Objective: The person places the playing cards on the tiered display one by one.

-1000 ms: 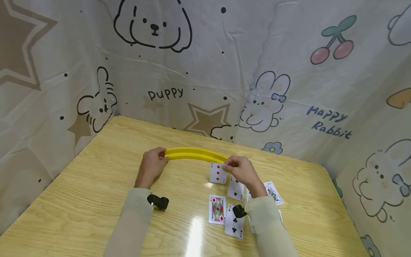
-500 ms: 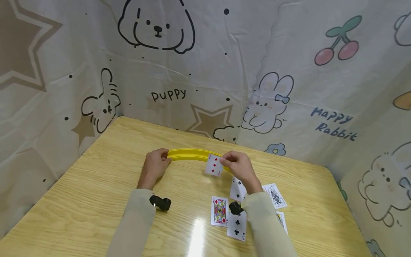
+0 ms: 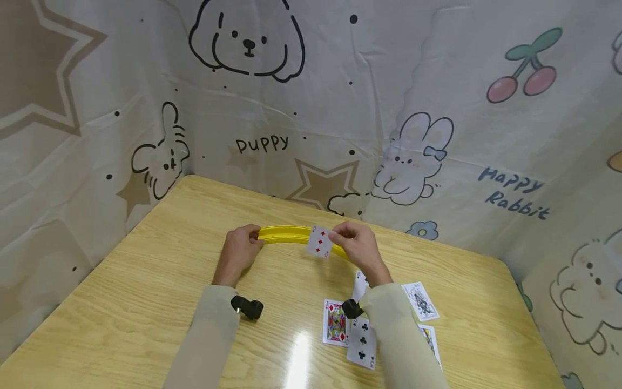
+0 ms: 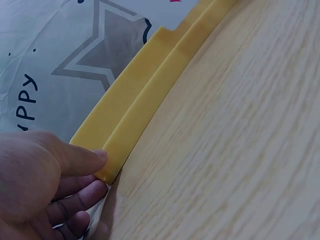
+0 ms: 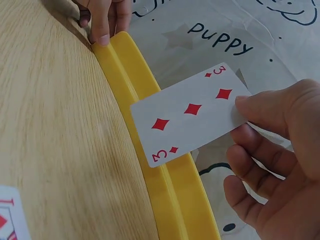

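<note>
A curved yellow playing card holder [image 3: 284,234] with a lengthwise groove stands on the table. My left hand [image 3: 240,251] pinches its left end, thumb on the front and fingers behind, as the left wrist view shows. Between thumb and fingers of my right hand [image 3: 358,247] is a three of diamonds playing card [image 5: 187,115], face toward me. In the right wrist view the card overlaps the holder, its lower edge in front of the groove. My right hand is at the card's upper right corner, over the right part of the holder.
Face-up cards lie on the wooden table [image 3: 146,292] near my right forearm: a jack of diamonds [image 3: 335,322], a three of clubs [image 3: 362,343], a joker-like card [image 3: 420,301] and others partly under the sleeve. A patterned cloth [image 3: 320,81] hangs behind the table.
My right hand has carried the three of diamonds up and left from near the table cards to in front of the yellow holder, tilting it. The left hand keeps its grip.
</note>
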`<action>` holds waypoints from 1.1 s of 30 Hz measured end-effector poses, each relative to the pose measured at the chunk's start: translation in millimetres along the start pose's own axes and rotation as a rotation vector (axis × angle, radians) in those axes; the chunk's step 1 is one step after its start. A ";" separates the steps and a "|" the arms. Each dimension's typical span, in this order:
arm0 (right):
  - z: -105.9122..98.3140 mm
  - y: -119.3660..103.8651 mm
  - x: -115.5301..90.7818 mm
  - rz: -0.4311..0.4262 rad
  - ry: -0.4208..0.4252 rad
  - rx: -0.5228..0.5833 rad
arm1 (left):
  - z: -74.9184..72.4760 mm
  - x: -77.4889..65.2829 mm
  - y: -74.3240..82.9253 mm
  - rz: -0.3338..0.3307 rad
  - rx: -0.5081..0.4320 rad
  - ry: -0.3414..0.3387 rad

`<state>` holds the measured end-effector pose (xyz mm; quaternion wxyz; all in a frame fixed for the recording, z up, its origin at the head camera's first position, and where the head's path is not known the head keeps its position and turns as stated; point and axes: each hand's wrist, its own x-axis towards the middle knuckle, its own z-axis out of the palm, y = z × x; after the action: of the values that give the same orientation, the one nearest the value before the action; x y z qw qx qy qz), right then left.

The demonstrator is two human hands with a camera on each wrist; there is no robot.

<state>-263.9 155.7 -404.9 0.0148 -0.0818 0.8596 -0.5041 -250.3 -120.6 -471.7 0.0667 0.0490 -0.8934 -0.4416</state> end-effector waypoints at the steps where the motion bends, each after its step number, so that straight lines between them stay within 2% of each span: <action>1: 1.0 -1.2 1.0 -0.008 -0.001 0.000 | 0.0 0.1 0.2 0.002 0.002 0.002; 18: 18.6 -12.1 27.6 -0.179 -0.019 -0.054 | 1.4 3.7 -3.8 0.019 -0.024 0.014; 26: 30.0 -17.9 37.7 -0.143 -0.055 -0.056 | 1.2 0.9 -2.8 0.008 -0.014 0.014; 33: 40.1 -25.4 47.3 -0.176 -0.096 -0.038 | 2.9 2.2 -3.7 0.006 -0.011 0.028</action>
<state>-303.1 101.5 -399.9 0.0102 -0.1812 0.8569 -0.4824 -252.8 -120.9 -476.2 0.0809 0.0521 -0.8900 -0.4458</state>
